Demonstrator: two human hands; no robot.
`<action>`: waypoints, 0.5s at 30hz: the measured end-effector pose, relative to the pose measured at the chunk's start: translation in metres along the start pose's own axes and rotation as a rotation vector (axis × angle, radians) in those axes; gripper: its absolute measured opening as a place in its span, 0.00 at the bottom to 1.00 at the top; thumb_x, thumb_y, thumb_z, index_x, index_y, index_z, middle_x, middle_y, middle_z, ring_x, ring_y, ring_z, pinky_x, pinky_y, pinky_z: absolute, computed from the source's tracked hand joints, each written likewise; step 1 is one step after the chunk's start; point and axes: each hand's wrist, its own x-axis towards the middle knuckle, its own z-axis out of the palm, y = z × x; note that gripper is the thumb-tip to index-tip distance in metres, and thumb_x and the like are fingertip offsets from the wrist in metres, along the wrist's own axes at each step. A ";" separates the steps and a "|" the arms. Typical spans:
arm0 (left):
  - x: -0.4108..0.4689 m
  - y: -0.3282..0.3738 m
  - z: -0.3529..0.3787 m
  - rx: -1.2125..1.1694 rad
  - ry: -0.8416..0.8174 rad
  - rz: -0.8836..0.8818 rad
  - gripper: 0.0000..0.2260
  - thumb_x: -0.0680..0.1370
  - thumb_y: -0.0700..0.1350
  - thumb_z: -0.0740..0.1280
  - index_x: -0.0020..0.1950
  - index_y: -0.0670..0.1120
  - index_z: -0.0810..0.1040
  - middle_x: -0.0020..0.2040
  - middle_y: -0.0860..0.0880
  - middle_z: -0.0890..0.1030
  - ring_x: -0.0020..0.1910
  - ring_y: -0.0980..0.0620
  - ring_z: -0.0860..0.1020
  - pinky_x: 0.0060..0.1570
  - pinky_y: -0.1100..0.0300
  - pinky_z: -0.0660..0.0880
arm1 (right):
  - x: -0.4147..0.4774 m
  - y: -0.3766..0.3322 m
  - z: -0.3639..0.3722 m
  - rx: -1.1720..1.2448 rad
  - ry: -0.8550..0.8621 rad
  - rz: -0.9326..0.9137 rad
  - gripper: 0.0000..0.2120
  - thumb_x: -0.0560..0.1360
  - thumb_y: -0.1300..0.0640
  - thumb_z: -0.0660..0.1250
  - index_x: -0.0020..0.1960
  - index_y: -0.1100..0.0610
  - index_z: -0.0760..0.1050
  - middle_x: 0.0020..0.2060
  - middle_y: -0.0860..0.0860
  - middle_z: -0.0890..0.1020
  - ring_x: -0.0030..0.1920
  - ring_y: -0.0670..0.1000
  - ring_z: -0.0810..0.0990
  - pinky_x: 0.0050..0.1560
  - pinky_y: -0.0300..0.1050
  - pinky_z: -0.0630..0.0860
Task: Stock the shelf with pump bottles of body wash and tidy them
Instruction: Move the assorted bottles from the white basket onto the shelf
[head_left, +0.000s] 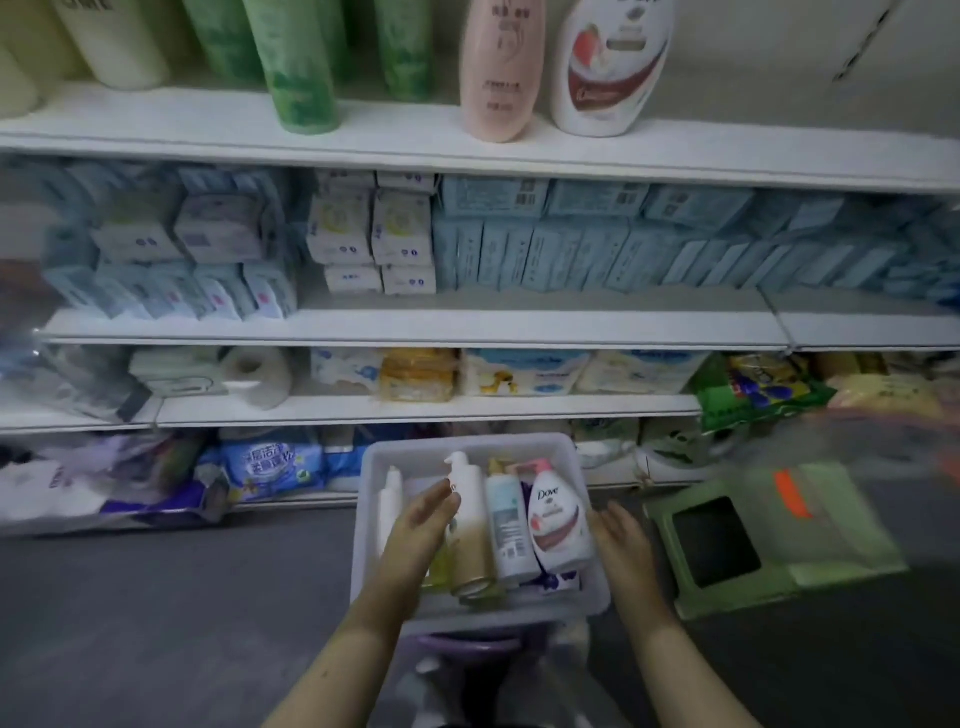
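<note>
Left hand (423, 522), fingers straight and empty, over the bin's (467, 446) beige bottle (474, 535). Right hand (621, 535) spread and empty at the bin's right wall beside the Dove bottle (557, 525), likely picking stock.

Pump bottles (558, 525) lying side by side in pale bin (371, 467)
</note>
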 end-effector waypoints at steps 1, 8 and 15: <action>-0.001 -0.006 0.001 -0.006 -0.007 -0.030 0.17 0.76 0.54 0.69 0.64 0.57 0.75 0.64 0.54 0.77 0.63 0.54 0.76 0.64 0.55 0.71 | -0.003 0.003 -0.001 -0.031 -0.003 0.018 0.25 0.79 0.59 0.67 0.73 0.61 0.65 0.62 0.57 0.77 0.61 0.53 0.76 0.56 0.46 0.70; 0.011 -0.045 0.031 -0.041 0.007 -0.224 0.18 0.78 0.52 0.68 0.67 0.54 0.74 0.64 0.51 0.76 0.60 0.51 0.75 0.57 0.56 0.73 | 0.012 0.025 -0.003 -0.120 -0.008 0.126 0.25 0.80 0.54 0.66 0.74 0.58 0.65 0.65 0.53 0.75 0.62 0.52 0.74 0.58 0.46 0.69; 0.051 -0.089 0.077 -0.116 0.047 -0.330 0.16 0.77 0.53 0.67 0.64 0.56 0.75 0.64 0.50 0.78 0.64 0.50 0.75 0.67 0.49 0.70 | 0.071 0.067 -0.004 -0.126 0.005 0.210 0.25 0.79 0.53 0.67 0.74 0.54 0.66 0.68 0.52 0.74 0.64 0.51 0.75 0.59 0.44 0.73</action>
